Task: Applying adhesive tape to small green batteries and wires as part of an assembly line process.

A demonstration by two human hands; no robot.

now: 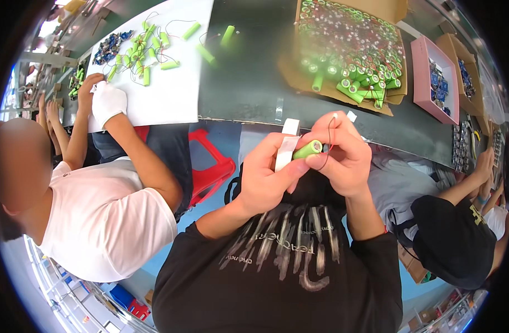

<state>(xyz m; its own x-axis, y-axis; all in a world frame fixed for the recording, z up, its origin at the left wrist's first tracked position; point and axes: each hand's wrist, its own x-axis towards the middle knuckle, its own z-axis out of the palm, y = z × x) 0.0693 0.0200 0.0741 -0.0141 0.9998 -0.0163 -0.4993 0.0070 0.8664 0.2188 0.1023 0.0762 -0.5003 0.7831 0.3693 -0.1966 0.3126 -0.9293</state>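
Observation:
Above my lap, at the table's front edge, I hold a green cylindrical battery cell [307, 149] with both hands. My left hand [265, 175] is closed round the cell's left part, and a white strip [286, 151] stands up between its fingers. My right hand [342, 158] pinches near the cell's right end, which is turned toward me. Thin dark and red wires [331, 139] run from that end over the right fingers, with a small white connector at the top. The cell's far end is hidden by my left fingers.
On the dark table [243, 83], a cardboard box [290, 77] holds many wired green cells. A pink box [421, 75] of blue circuit boards stands right of it. Loose cells lie on a white sheet [174, 105], where a gloved co-worker sits. A red stool [213, 166] stands below.

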